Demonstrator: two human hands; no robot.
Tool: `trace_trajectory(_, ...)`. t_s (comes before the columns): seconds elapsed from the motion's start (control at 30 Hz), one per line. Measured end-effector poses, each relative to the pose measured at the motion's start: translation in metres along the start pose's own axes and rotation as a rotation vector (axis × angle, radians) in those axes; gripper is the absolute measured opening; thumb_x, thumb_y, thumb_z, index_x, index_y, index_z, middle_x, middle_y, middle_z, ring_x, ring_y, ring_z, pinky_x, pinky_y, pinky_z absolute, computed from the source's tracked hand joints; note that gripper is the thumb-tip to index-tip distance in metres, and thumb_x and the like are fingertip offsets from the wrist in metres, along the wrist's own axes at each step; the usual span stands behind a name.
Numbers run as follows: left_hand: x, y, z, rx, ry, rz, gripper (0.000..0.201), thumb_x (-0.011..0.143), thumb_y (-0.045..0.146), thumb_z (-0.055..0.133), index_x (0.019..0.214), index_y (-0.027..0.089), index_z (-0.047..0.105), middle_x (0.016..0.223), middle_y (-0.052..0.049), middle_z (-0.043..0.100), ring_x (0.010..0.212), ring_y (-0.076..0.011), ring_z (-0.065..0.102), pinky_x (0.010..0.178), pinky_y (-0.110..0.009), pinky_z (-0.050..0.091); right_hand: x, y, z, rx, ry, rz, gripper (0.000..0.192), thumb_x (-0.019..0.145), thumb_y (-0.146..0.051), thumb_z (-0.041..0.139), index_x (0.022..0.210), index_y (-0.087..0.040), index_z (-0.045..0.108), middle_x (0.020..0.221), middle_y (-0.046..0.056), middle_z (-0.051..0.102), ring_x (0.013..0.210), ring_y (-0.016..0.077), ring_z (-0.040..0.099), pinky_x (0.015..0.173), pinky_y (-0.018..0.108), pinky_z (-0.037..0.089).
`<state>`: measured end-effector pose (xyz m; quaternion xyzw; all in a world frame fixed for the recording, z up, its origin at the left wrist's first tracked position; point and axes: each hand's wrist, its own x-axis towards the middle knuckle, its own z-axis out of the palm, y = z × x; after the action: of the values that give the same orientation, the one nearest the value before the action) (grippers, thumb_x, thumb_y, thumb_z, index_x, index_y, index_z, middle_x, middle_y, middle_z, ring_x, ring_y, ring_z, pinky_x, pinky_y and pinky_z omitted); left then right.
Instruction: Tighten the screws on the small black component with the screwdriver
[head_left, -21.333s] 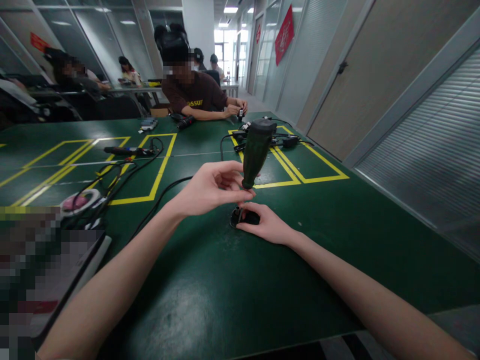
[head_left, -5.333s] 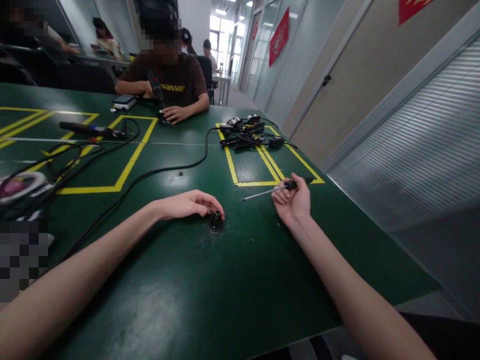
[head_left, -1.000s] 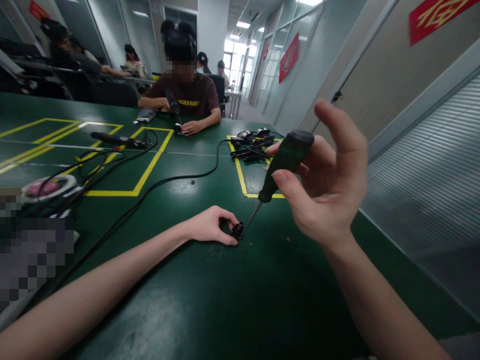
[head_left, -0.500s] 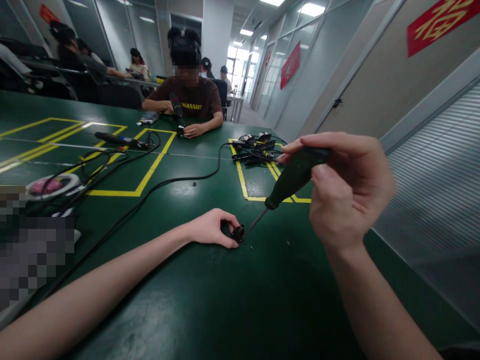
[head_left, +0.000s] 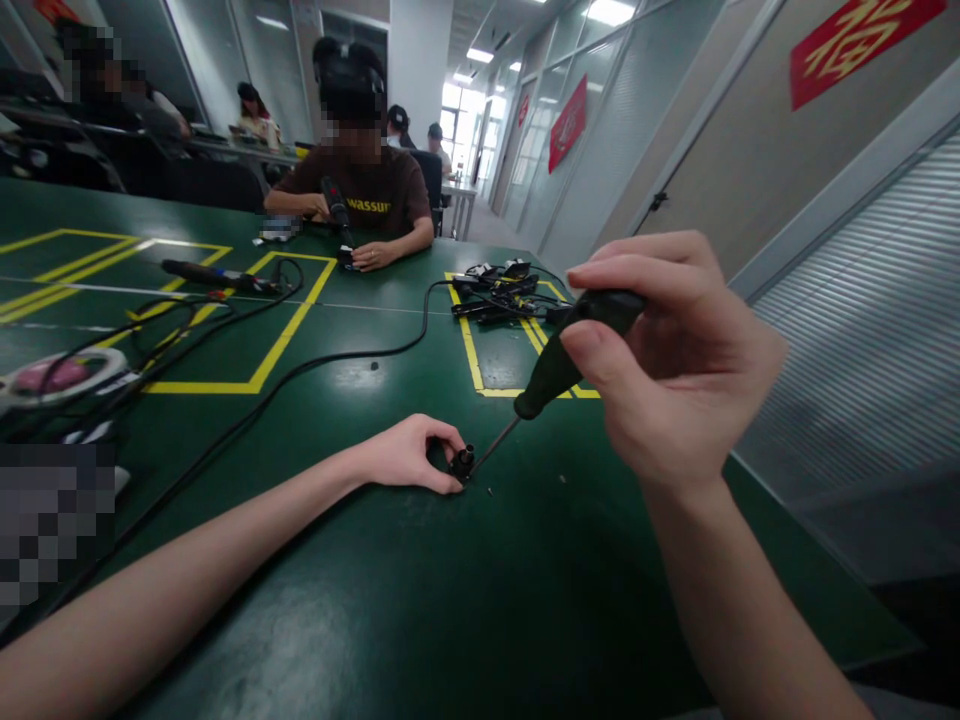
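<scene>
Fingers and thumb of the right hand (head_left: 675, 370) are closed around the dark green plastic handle of a screwdriver (head_left: 570, 345), held raised and tilted, its thin metal shaft slanting down and to the left. The shaft's tip meets a small black round part (head_left: 463, 462) standing on the dark green table top (head_left: 420, 600). The left hand (head_left: 409, 455) rests on the table and pinches that part between curled thumb and fingertips, steadying it against the surface. A tiny pale speck, perhaps a screw, lies just beside the part. A long black cable (head_left: 315, 365) curves across the table behind the left forearm, over the yellow tape lines (head_left: 277, 345). Farther back lies a tangle of black adapters and leads (head_left: 499, 295). At the far edge a seated person in a brown shirt (head_left: 371, 195) holds a tool upright.
</scene>
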<state>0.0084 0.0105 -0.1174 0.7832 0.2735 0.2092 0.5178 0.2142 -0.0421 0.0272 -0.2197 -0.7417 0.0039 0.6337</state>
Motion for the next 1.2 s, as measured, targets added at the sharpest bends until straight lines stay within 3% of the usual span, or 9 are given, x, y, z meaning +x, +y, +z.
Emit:
trace_trajectory(0.2,0.0,0.002,0.0,0.013,0.01,-0.014,0.024,0.068,0.026,0.084,0.088,0.016,0.076,0.086,-0.001,0.075,0.08,-0.016,0.066,0.077,-0.027,0.049,-0.004,0.005,0.005,0.142,-0.001,-0.015,0.03,0.098,-0.023,0.063,0.125,-0.027,0.075,0.105,0.004,0.076,0.085,0.0203,0.072,0.078,0.04,0.064)
trace_trajectory(0.3,0.001,0.001,0.0,0.016,0.002,-0.003,0.022,0.068,0.026,0.084,0.086,0.016,0.074,0.084,0.0,0.074,0.08,-0.0162,0.066,0.077,-0.027,0.049,-0.006,0.007,0.008,0.135,0.043,-0.01,0.023,0.098,-0.029,0.065,0.117,-0.028,0.078,0.103,0.004,0.074,0.084,0.0203,0.069,0.073,0.039,0.063)
trace_trajectory(0.47,-0.001,0.003,0.002,0.155,0.032,0.004,0.025,0.07,0.029,0.084,0.088,0.016,0.074,0.085,-0.001,0.072,0.078,-0.0162,0.064,0.073,-0.026,0.047,-0.003,0.006,0.007,-0.036,0.078,-0.048,0.027,0.088,-0.028,0.079,0.115,-0.032,0.081,0.096,0.004,0.066,0.092,0.0219,0.067,0.072,0.035,0.061)
trace_trajectory(0.67,-0.002,0.006,0.005,0.287,0.065,0.106,0.032,0.078,0.045,0.08,0.09,0.017,0.072,0.082,-0.001,0.069,0.074,-0.0154,0.061,0.069,-0.025,0.045,-0.008,0.014,0.015,0.057,-0.003,-0.031,0.031,0.102,-0.029,0.057,0.131,-0.032,0.068,0.113,0.005,0.071,0.093,0.0223,0.072,0.081,0.041,0.063)
trace_trajectory(0.83,-0.001,0.005,0.009,0.398,0.09,0.184,0.024,0.079,0.038,0.076,0.084,0.018,0.066,0.082,-0.001,0.064,0.075,-0.0159,0.06,0.071,-0.026,0.046,-0.011,0.02,0.013,-0.003,0.055,-0.084,0.032,0.092,-0.04,0.074,0.124,-0.034,0.07,0.116,0.005,0.066,0.11,0.0277,0.067,0.085,0.044,0.063)
trace_trajectory(1.0,-0.002,0.007,0.011,0.509,0.101,0.212,0.022,0.082,0.038,0.072,0.081,0.019,0.061,0.082,0.0,0.059,0.073,-0.0152,0.058,0.068,-0.026,0.045,-0.011,0.017,0.015,-0.052,0.074,-0.045,0.036,0.092,-0.036,0.073,0.128,-0.036,0.07,0.109,0.004,0.066,0.099,0.0238,0.067,0.079,0.04,0.064)
trace_trajectory(1.2,-0.002,0.008,0.011,0.514,0.088,0.224,0.022,0.083,0.039,0.071,0.083,0.019,0.062,0.085,-0.001,0.059,0.074,-0.0161,0.058,0.068,-0.026,0.045,-0.014,0.013,0.02,0.119,0.063,0.027,0.033,0.097,-0.03,0.064,0.13,-0.032,0.067,0.114,0.005,0.071,0.096,0.0233,0.072,0.08,0.041,0.063)
